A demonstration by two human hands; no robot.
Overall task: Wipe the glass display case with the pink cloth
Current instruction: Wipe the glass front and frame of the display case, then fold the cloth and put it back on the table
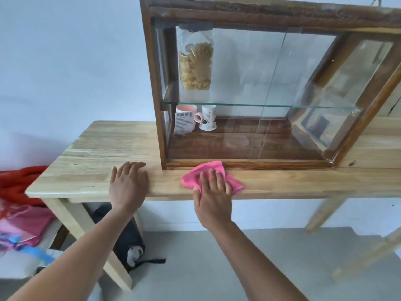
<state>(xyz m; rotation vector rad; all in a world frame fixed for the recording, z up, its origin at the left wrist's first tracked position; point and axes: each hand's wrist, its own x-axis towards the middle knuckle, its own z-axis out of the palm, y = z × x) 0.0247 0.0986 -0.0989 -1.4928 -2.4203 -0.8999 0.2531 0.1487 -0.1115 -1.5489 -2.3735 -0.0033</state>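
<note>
Pressing flat on the pink cloth (211, 178), the right hand (211, 196) pins it to the bench (86, 157), fingers spread, just before the glass display case (260, 88). Left hand (128, 185) rests open, palm down, holding nothing.

In the middle of the frame we see a light wooden table (91, 148). At the left edge lie a red fabric (19, 181) and a pink bag (23, 224). Under the table, lower centre, stands a black bag (125, 237).
</note>
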